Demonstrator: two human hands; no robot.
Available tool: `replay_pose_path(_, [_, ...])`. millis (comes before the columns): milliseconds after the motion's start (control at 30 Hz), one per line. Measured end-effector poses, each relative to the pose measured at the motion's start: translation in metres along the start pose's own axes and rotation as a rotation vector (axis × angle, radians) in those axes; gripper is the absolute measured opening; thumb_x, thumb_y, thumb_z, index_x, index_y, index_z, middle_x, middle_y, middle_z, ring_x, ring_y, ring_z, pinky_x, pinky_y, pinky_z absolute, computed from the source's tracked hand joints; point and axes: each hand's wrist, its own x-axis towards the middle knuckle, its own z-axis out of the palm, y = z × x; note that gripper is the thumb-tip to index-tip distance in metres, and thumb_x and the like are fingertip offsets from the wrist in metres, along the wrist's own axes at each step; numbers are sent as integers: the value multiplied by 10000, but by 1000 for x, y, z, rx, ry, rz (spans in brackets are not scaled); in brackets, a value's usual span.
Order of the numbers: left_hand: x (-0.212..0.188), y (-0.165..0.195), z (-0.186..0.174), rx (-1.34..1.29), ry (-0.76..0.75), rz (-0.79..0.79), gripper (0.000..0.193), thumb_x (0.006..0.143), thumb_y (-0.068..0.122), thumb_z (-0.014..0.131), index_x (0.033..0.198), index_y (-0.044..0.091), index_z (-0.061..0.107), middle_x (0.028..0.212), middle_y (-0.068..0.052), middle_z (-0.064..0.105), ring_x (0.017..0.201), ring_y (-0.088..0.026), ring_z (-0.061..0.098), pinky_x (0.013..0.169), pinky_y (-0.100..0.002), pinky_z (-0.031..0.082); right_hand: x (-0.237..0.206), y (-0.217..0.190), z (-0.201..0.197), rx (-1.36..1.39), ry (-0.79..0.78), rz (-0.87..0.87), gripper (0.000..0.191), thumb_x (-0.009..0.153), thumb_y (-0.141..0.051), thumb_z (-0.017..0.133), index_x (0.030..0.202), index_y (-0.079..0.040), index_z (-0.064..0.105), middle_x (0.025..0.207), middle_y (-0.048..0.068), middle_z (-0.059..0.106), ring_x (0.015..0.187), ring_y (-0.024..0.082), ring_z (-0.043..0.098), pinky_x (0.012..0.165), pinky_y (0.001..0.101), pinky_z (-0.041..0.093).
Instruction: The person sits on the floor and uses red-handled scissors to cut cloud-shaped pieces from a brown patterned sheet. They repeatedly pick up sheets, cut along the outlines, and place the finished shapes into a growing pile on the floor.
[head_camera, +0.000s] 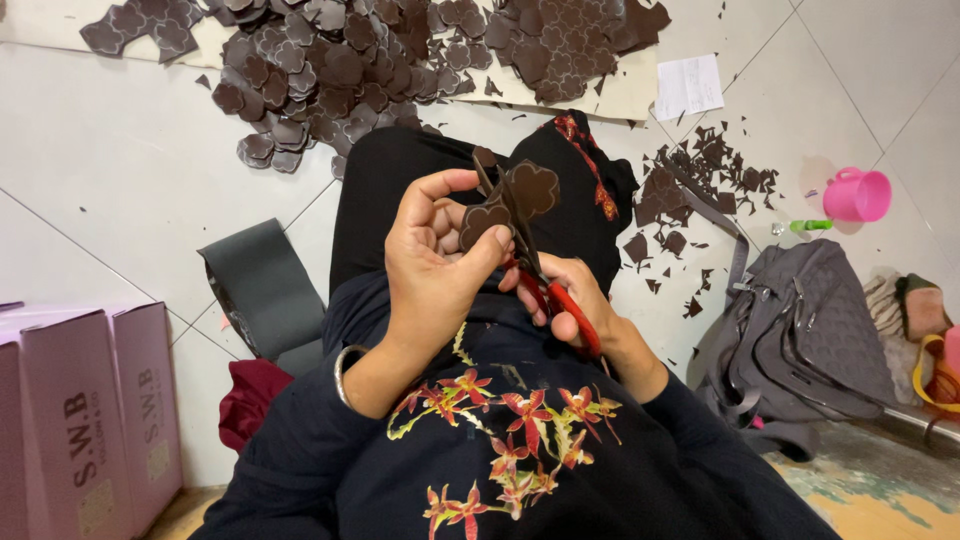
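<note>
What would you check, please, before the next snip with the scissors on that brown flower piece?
1. Left hand grips the flower piece between thumb and fingers: ok.
2. Right hand is in the red handles of the scissors: ok.
3. Blades are at the piece: ok; which edge they meet: cannot tell.
4. Left fingertips clear of the blades: cannot tell, they sit close behind the piece.
5. Finished pile lies on the floor ahead, apart from the offcuts to the right: ok.
6. Grey bag lies to the right, clear of the hands: ok.
</note>
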Motion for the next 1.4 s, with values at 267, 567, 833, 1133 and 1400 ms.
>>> replay_pose_path(267, [0,-1,0,-31,-10,1,452,933,-85,694,1336,-24,498,928,-58,665,834,-94,704,767,-219,601,0,-1,0,0,-3,-33,1201,530,-1019,570,1123,23,640,697,-25,542,580,40,520,538,186,422])
replay_pose_path(567, [-1,-1,-1,-22,1,-17,454,923,-81,704,1330,-21,512,922,-55,663,825,-88,698,757,-209,594,-2,0,-2,-1,10,-30,1196,541,-1013,574,1136,23,648,697,-27,548,571,33,516,523,179,418])
replay_pose_path(833, [-1,-1,-3,-40,-7,-40,449,915,-84,704,1316,-20,512,929,-61,674,837,-99,709,767,-222,608,-4,1,-11,-28,-4,20,1134,502,-1013,591,1026,-11,664,670,-38,546,560,37,540,519,185,426])
replay_pose_path(1133, [0,-1,-6,-25,-11,-40,447,901,-89,710,1291,-10,506,910,-70,684,803,-103,698,735,-219,586,-5,-7,-20,-89,-34,75,1122,481,-1019,590,991,-23,674,661,-43,543,556,34,536,518,189,430])
replay_pose_path(1400, [0,0,-5,8,-5,-41,440,893,-92,710,1280,-5,519,918,-62,688,812,-96,703,743,-209,585,-3,1,-21,-2,-43,109,1093,479,-991,645,972,-15,662,664,-30,555,542,37,531,511,183,419])
